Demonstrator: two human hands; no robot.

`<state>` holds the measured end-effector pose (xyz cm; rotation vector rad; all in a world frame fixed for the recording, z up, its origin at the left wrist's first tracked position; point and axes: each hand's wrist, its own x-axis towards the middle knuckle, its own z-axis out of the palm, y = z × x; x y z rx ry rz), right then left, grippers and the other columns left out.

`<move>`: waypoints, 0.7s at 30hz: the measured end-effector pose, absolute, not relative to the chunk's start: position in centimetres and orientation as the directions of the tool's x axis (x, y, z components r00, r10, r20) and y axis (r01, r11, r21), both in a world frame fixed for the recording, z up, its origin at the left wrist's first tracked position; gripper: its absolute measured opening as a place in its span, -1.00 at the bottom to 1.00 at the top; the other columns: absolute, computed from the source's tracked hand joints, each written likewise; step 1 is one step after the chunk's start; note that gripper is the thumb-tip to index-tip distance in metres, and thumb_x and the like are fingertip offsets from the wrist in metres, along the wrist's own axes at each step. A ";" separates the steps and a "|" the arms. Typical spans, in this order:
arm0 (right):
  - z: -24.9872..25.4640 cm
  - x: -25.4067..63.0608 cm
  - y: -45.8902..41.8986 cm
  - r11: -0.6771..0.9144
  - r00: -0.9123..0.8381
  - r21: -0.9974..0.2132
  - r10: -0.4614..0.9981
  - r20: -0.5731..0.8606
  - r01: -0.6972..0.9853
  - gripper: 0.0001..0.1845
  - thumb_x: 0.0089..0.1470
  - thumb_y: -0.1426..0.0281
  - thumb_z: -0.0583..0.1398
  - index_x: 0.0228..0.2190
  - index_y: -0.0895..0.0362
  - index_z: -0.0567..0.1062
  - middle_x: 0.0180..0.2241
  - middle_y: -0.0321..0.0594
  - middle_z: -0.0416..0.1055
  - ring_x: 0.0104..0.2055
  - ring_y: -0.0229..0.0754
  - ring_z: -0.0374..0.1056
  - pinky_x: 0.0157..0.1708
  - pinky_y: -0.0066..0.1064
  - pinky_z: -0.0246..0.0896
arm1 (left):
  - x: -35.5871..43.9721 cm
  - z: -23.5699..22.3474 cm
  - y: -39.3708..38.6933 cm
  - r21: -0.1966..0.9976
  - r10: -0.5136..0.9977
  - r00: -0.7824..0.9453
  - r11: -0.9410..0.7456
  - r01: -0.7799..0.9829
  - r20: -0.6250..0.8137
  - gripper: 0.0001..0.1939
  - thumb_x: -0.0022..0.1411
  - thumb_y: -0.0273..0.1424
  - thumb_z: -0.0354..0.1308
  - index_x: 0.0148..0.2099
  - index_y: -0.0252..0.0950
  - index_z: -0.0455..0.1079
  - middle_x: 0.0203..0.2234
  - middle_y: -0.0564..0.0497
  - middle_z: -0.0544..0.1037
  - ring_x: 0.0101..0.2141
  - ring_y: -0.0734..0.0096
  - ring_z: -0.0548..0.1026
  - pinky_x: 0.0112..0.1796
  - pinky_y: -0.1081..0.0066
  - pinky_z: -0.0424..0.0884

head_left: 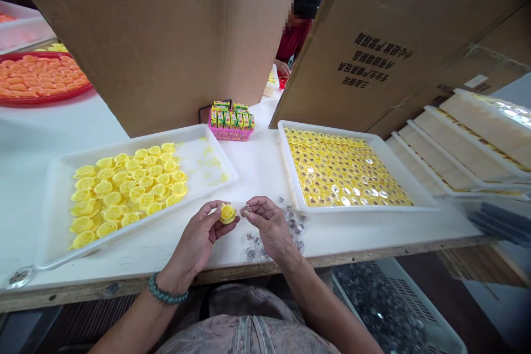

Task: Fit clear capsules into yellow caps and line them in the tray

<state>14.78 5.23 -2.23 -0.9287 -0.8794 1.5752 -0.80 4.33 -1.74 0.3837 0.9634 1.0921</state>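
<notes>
"Yellow plastic in the left hand (197,240), right?"

"Yes, a round piece (228,213) gripped between thumb and fingers, above the white table (257,163)."

"And the right hand (269,227)?"

"Thumb and fingertips drawn together, just beside the piece. Whether they pinch something small, I can't tell."

"What's below it?"

"Clear discs (251,254) with dark markings, scattered on the tabletop near the right wrist."

"The trays?"

"Left white tray (230,168): yellow pieces, with a bare stretch at its right end. Right white tray (421,199): rows of yellow pieces with dark centres, some glinting."

"Between them?"

"A pink basket (232,134) of small yellow-green boxes (233,119), near the cardboard."
</notes>
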 end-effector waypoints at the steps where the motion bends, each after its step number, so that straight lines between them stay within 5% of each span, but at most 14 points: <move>1: -2.2 14.8 5.2 -0.162 -0.132 -0.898 0.984 -0.117 -0.408 -0.77 -0.16 0.47 0.33 -0.36 0.08 0.50 -0.43 -0.33 0.42 -0.33 -0.30 0.35 -0.21 -0.44 0.23 | -0.8 -1.7 4.3 0.682 0.871 0.132 0.456 -0.572 -0.472 -0.81 0.11 -0.41 0.19 -0.20 -0.31 0.32 -0.30 -0.07 0.56 -0.24 0.26 0.55 -0.13 0.29 0.45; 12: -1.9 15.0 4.7 -0.197 -0.111 -0.832 0.980 -0.162 -0.519 -0.72 -0.17 0.47 0.33 -0.31 0.08 0.50 -0.43 -0.36 0.33 -0.42 -0.33 0.35 -0.35 -0.47 0.24 | 0.3 -1.6 4.0 0.723 0.917 0.111 0.373 -0.582 -0.384 -0.65 0.13 -0.37 0.19 -0.02 -0.32 0.38 -0.23 -0.05 0.55 -0.20 0.38 0.49 -0.06 0.33 0.39; 21: -3.1 14.2 4.0 -0.262 0.026 -0.855 0.952 -0.305 -0.447 -0.71 -0.21 0.40 0.36 -0.34 0.11 0.53 -0.44 -0.39 0.31 -0.48 -0.36 0.37 -0.33 -0.45 0.32 | 2.6 -2.8 3.9 0.769 0.929 0.069 0.341 -0.540 -0.364 -0.59 0.14 -0.26 0.16 0.03 -0.32 0.38 -0.05 -0.11 0.48 -0.04 0.24 0.41 -0.02 0.27 0.32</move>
